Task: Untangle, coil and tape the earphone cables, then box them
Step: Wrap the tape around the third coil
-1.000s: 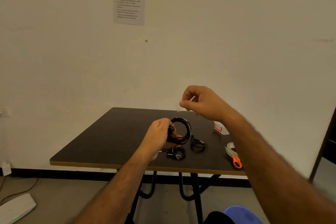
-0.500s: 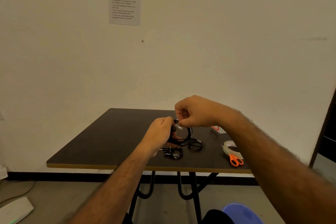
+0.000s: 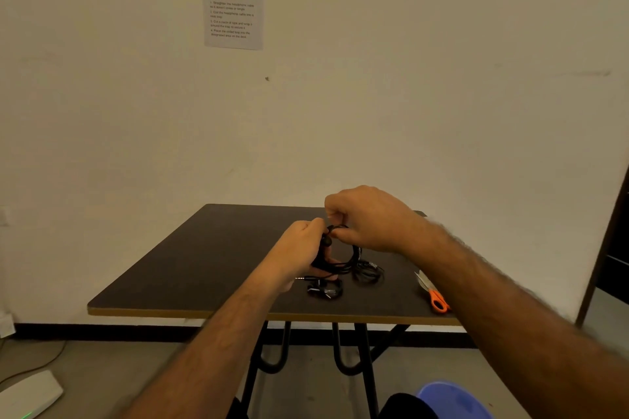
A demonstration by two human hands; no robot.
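My left hand [image 3: 301,250] grips a black coiled earphone cable [image 3: 347,264] upright above the dark table [image 3: 190,269]. My right hand [image 3: 366,218] pinches the top of that same coil, fingers closed on it; a piece of tape there cannot be made out. Two more coiled black earphones lie on the table: one [image 3: 325,290] just under my left hand, the other [image 3: 369,273] to the right of the held coil. No box is in view.
Orange-handled scissors [image 3: 435,296] lie near the table's front right edge, partly hidden by my right forearm. A paper sheet [image 3: 234,0] hangs on the wall. A blue stool [image 3: 452,400] and a white device [image 3: 27,396] are on the floor.
My right hand came down from above the table to the top of the coil held by my left hand and now pinches it. The tape roll is now hidden behind my right arm.
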